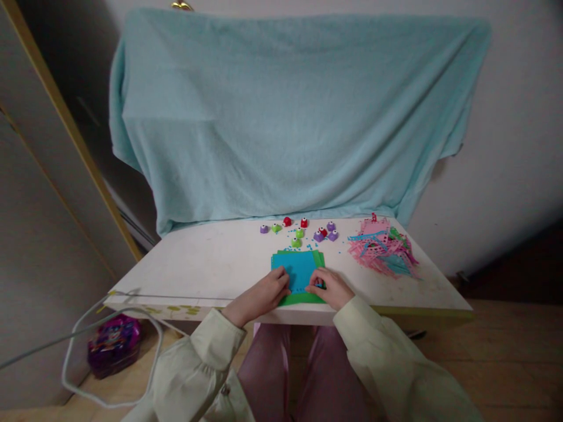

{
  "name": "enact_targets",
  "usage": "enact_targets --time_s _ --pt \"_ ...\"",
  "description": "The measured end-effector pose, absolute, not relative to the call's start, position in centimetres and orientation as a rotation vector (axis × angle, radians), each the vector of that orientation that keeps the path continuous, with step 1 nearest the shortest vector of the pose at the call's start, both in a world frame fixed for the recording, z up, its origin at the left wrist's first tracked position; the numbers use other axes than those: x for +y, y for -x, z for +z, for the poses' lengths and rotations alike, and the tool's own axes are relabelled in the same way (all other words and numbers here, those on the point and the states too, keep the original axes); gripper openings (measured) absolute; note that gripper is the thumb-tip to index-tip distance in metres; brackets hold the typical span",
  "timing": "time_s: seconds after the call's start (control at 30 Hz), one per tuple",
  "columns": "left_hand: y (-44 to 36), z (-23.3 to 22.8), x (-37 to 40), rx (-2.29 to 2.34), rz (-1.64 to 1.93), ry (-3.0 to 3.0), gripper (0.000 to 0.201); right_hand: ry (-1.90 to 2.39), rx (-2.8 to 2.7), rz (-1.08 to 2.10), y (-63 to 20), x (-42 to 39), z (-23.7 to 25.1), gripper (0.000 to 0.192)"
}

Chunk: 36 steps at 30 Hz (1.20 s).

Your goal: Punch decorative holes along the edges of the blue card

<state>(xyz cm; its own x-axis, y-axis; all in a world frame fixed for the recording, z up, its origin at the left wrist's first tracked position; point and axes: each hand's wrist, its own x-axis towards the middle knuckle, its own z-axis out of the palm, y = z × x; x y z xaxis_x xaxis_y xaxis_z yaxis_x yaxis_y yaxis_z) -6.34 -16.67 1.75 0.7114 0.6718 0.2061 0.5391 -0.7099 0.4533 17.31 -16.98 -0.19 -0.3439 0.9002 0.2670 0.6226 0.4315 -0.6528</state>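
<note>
A sheet of blue paper (301,265) lies on several green sheets (303,299) near the table's front edge. Small marks, perhaps punched holes, run along the blue sheet's lower edge. My left hand (276,285) has its fingers curled over the left side of this sheet, gripping it against the stack. At the lower right corner, my right hand (329,285) is closed in a pinch on the blue paper's edge. A small blue bit shows by its fingers; the fingertips are partly hidden.
Behind the paper stand several small purple, green (296,242) and red (304,223) pieces with eye-like tops, among scattered blue paper dots. A heap of pink, blue and green paper strips (382,249) covers the white table's (197,252) right side. A cable (176,297) crosses the front left edge.
</note>
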Motion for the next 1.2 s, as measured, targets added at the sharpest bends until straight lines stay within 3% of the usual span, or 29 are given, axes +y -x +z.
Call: enact_targets --time_s 0.23,0.67,0.9,1.2 --pt "6.7 2.9 -17.2 0.705 0.6 -2.503 0.034 1.31 -2.092 0.598 -17.2 -16.9 0.0 0.011" --pt "7.6 2.3 -17.6 0.701 0.596 -2.544 0.053 1.326 -1.983 0.723 -18.4 -16.5 -0.1 0.015" --pt "7.7 1.8 -18.1 0.744 0.6 -2.569 0.053 1.317 -1.948 0.808 -19.2 -16.1 -0.8 0.019" --pt "7.6 1.8 -18.6 0.779 0.625 -2.594 0.048 1.072 -2.288 -0.063 -17.7 -21.9 1.2 0.035"
